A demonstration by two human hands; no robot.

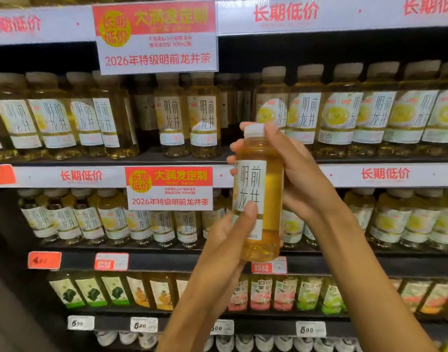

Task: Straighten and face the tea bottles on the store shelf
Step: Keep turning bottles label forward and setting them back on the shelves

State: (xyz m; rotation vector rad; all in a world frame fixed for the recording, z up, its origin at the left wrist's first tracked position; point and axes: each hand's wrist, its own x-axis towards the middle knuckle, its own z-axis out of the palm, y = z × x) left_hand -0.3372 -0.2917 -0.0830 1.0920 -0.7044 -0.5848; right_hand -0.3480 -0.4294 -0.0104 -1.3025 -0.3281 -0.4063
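Observation:
A tea bottle [264,184] with amber liquid, a white cap and a white label stands upright in the air in front of the shelves. My right hand [296,174] wraps round its upper body from behind, fingertips showing at its left edge. My left hand [230,232] holds its lower part, thumb pressed on the label. Rows of the same tea bottles [172,123] line the upper shelf, some turned at different angles. A gap [240,107] lies in that row just behind the held bottle. More tea bottles [141,224] fill the shelf below.
Red and white price signs [156,36] hang from the shelf edges, one [169,189] beside the held bottle. Lower shelves carry other bottled drinks [261,293] with price tags [144,325] beneath. A dark shelf upright [12,250] runs down the left side.

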